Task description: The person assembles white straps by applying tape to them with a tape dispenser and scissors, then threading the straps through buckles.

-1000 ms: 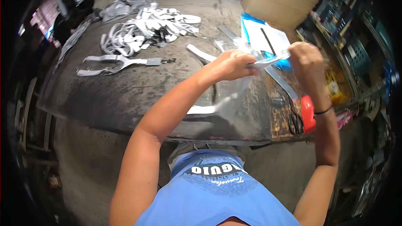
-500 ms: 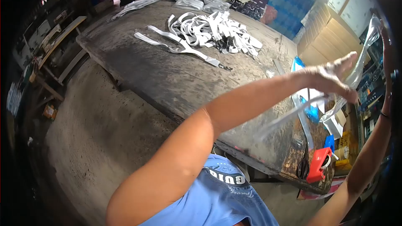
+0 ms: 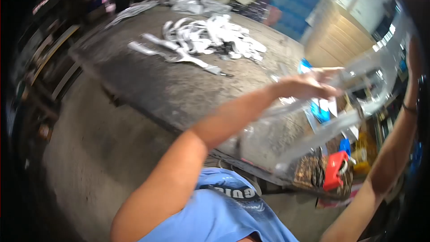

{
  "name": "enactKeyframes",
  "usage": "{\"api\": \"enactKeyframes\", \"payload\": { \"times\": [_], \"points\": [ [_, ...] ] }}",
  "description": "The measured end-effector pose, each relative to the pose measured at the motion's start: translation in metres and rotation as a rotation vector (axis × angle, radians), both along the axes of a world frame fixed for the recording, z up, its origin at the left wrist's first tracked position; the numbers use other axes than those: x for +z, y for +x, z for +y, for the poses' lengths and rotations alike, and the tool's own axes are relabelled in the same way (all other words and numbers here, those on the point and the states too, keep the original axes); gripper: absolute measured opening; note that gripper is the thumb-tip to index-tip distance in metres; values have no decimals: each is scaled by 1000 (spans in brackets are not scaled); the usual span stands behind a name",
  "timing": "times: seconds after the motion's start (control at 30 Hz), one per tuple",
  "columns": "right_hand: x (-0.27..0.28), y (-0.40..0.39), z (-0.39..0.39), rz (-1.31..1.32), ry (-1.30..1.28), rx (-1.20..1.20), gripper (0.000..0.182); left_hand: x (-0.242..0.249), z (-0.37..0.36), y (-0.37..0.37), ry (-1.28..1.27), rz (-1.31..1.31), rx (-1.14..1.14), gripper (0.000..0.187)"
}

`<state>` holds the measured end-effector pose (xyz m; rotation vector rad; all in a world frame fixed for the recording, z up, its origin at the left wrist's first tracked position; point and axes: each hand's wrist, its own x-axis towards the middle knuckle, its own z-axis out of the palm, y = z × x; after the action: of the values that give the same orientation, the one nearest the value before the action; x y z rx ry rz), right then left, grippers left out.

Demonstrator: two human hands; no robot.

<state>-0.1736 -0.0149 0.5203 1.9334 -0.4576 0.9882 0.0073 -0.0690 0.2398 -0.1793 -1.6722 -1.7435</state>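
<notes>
Long strips of clear plastic (image 3: 320,136), blurred by motion, sweep across the right side and over the table corner. My left hand (image 3: 316,85) reaches out above the table, its fingers and thumb closed on the plastic, though their outline is smeared. At the far right edge, my right hand (image 3: 413,58) is raised, and the upper part of the plastic runs up to its fingers. These fingers are dark and partly cut off by the lens edge. A Y-shaped white strap (image 3: 186,58) lies flat beyond my left arm, beside a tangled pile of white straps (image 3: 215,36).
The worn table (image 3: 179,92) spans the middle. On its near right corner are a red tape dispenser (image 3: 333,170) and dark-handled scissors (image 3: 318,172). Cardboard (image 3: 338,33) stands behind the right side. Plastic-wrapped bundles (image 3: 197,5) lie at the back.
My left hand has moved left and its fingers have drawn together. The clear plastic has spread into a wider loop between my hands and hangs over the table corner. The whole view has shifted slightly.
</notes>
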Motion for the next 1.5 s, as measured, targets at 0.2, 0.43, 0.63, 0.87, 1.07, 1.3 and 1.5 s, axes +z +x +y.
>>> {"api": "enactKeyframes", "payload": {
  "times": [0.2,0.43,0.63,0.87,1.07,1.3,1.5],
  "points": [
    [-13,-4,-7,-178,211,-23,21,-30,6,19,6,-63,-318,117],
    [-10,0,-33,-216,316,247,23,-66,61,-14,267,-133,-683,112],
    [-19,-7,-15,-323,357,167,20,-97,88,-25,160,-174,-624,62],
    [-22,-26,-22,-395,459,437,14,-114,114,-44,156,-98,-339,21],
    [-15,-21,-25,-651,657,486,19,-109,129,-48,298,-204,-236,14],
    [-29,-93,-48,-225,400,-382,34,-114,91,48,306,-347,-284,17],
    [-126,-73,-68,29,451,-530,20,-128,30,206,133,-757,-32,24]
  ]
}}
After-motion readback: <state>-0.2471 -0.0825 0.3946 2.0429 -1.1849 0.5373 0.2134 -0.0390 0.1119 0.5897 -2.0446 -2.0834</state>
